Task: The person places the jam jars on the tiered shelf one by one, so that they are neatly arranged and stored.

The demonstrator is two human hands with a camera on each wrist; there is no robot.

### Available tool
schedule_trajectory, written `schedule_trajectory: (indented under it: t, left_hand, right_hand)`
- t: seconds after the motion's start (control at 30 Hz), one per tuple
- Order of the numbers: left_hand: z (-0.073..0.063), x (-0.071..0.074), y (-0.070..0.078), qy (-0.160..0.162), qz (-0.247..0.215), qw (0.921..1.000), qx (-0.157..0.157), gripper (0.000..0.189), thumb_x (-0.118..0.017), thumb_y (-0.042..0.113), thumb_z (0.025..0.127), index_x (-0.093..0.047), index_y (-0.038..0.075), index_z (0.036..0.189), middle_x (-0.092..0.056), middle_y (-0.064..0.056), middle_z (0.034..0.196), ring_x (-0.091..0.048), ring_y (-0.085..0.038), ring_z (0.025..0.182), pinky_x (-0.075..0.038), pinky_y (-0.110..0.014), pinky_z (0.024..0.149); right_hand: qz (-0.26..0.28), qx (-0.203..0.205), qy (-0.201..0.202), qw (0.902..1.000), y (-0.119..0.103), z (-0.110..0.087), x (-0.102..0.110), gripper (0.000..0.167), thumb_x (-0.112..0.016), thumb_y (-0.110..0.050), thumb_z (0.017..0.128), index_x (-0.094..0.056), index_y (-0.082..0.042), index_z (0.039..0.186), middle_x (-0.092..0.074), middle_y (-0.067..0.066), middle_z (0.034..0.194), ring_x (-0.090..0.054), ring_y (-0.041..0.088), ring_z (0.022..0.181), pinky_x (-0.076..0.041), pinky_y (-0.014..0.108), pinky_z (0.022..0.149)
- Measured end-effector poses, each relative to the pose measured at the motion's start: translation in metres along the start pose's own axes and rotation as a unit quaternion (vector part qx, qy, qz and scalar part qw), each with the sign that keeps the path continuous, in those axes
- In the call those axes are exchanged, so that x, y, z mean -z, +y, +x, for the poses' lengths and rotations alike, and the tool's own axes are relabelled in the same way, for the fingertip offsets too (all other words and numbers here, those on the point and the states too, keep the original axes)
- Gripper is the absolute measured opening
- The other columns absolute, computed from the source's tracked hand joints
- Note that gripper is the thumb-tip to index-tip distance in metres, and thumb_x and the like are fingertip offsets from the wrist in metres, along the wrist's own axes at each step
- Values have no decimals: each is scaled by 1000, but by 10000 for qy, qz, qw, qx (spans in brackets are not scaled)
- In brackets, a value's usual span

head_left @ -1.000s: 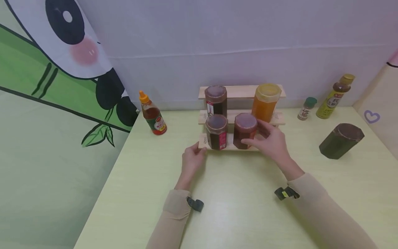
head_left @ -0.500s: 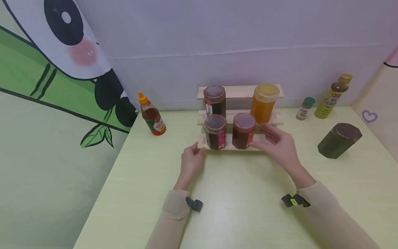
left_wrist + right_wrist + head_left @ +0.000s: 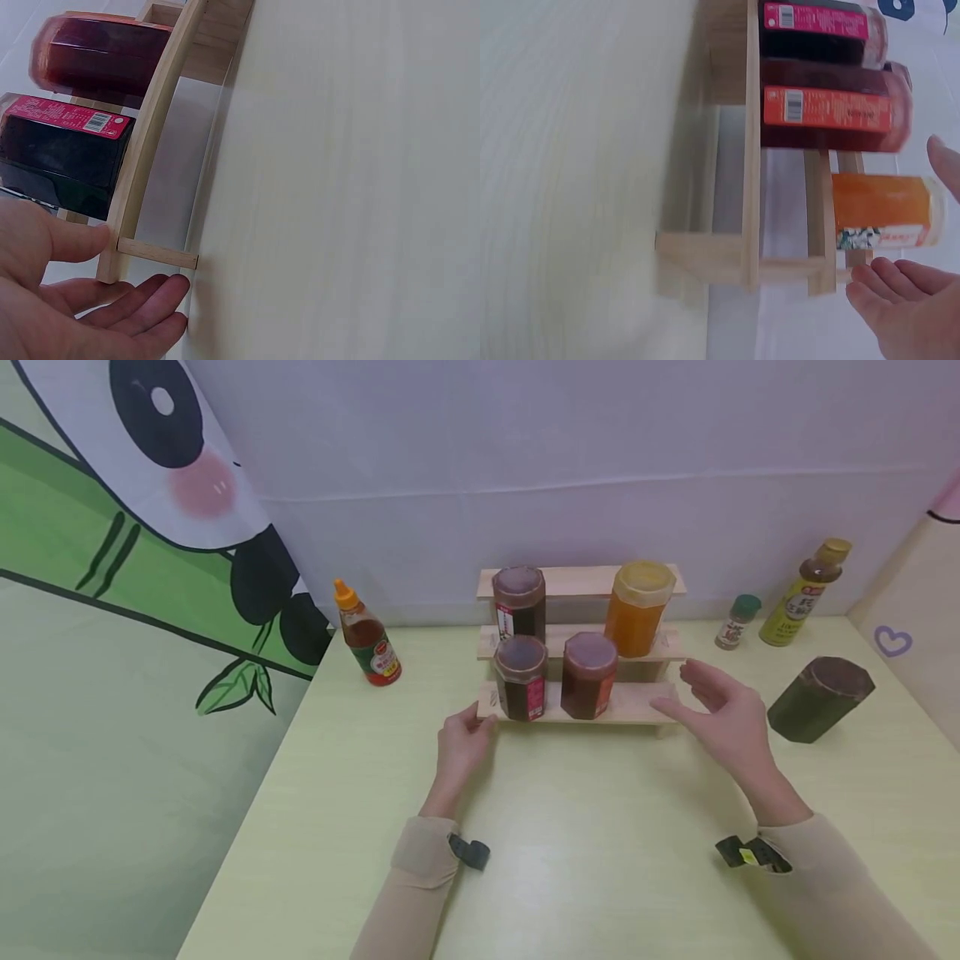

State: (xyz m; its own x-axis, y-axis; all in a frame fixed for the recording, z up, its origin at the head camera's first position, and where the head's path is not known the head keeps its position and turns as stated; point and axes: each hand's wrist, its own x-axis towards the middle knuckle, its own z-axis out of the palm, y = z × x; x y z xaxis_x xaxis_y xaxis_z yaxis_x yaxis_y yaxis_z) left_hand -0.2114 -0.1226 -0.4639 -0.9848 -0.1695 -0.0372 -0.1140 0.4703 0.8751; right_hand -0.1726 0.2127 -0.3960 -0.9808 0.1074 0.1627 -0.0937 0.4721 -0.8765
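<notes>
A three-tier wooden rack [image 3: 637, 712] stands against the back wall. My left hand [image 3: 463, 745] grips the left end of its lowest shelf, thumb on top and fingers underneath, as the left wrist view shows. On that shelf stand a dark jar with a pink label [image 3: 64, 154] and a reddish jar with an orange-red label [image 3: 829, 109]. The middle shelf bears another dark jar [image 3: 520, 597] at left and an orange jar [image 3: 639, 614] at right. Just off the rack's right end is my right hand [image 3: 723, 718], holding nothing, its thumb and fingers spread apart.
A dark green-looking jar [image 3: 817, 702] stands at the right, close beyond my right hand. Behind it are a small green-capped shaker [image 3: 737, 622] and a yellow-labelled bottle [image 3: 802, 597]. An orange-capped sauce bottle [image 3: 369, 639] stands left of the rack on the pale table [image 3: 555, 852].
My right hand has let go of the reddish jar on the lowest shelf and moved right, away from the rack. The jar stays in place; my left hand still grips the shelf end.
</notes>
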Motion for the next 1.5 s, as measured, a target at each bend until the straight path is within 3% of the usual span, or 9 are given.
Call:
schedule_trajectory:
  t: [0.2, 0.47, 0.6, 0.77, 0.87, 1.0, 1.23, 1.4, 1.5]
  left_hand:
    - [-1, 0, 3, 31, 26, 10000, -25, 42, -65, 24, 92, -58, 9, 131, -69, -5, 100, -64, -17, 87, -51, -33, 73]
    - [-1, 1, 2, 18, 85, 9999, -71, 42, -64, 25, 92, -59, 10, 131, -70, -3, 98, -64, -17, 86, -51, -34, 72]
    - [-2, 0, 2, 13, 68, 9999, -133, 41, -64, 24, 92, -59, 9, 130, -70, -2, 97, -64, -16, 85, -51, -33, 70]
    - [-2, 0, 2, -7, 14, 9999, -103, 41, -64, 23, 93, -59, 9, 131, -70, -3, 99, -64, -16, 86, -51, -33, 71]
    - [-2, 0, 3, -13, -9, 10000, -52, 41, -64, 24, 92, -59, 10, 131, -70, -2, 99, -64, -16, 86, -51, -33, 71]
    - [-2, 0, 3, -17, -16, 10000, 0, 41, -65, 24, 92, -59, 10, 131, -70, -2, 98, -64, -15, 85, -51, -32, 70]
    - [-3, 1, 2, -18, -13, 10000, -20, 41, -65, 24, 92, -59, 10, 130, -70, -2, 98, -64, -15, 85, -51, -32, 69]
    - [-3, 1, 2, 7, -29, 10000, -67, 40, -65, 23, 92, -60, 9, 129, -70, -2, 98, -64, -15, 85, -51, -32, 69]
    - [-3, 1, 2, 9, -36, 10000, -75, 40, -65, 23, 92, -60, 9, 130, -70, -2, 99, -64, -15, 85, -51, -32, 68]
  right_hand:
    - [-183, -127, 548, 9982, 9, 1, 25, 73, -79, -36, 78, -48, -11, 141, -54, 9, 134, -51, 25, 122, -42, 12, 85]
    - [-81, -337, 1171, 9925, 22, 0, 59, 70, -82, -26, 77, -51, -12, 139, -57, 6, 130, -55, 3, 110, -41, 8, 82]
    - [-110, -636, 1274, 9897, 27, -2, 72, 73, -81, -28, 77, -48, -16, 142, -54, 3, 135, -52, 4, 115, -39, 7, 86]
    - [-150, -981, 1474, 9841, 33, -3, 83, 81, -82, -28, 76, -42, -18, 145, -46, 1, 143, -45, 8, 125, -34, 14, 96]
    - [-138, -1089, 1752, 9784, 38, -1, 89, 83, -84, -26, 73, -42, -18, 145, -51, 1, 139, -45, 7, 125, -33, 18, 100]
    - [-509, -1225, 1981, 9712, 47, 2, 99, 85, -84, -30, 72, -42, -16, 145, -47, 3, 141, -40, 6, 128, -28, 24, 105]
    - [-1227, -1149, 2072, 9638, 67, 2, 113, 94, -82, -37, 73, -33, -13, 149, -34, 6, 149, -31, 24, 135, -26, 38, 108]
    - [-1377, -1183, 1832, 9662, 80, 3, 119, 97, -79, -38, 76, -27, -6, 150, -29, 14, 151, -27, 33, 136, -26, 49, 106]
    - [-1450, -1326, 1716, 9654, 85, 5, 121, 89, -79, -42, 74, -40, -3, 143, -42, 17, 142, -38, 31, 129, -34, 44, 102]
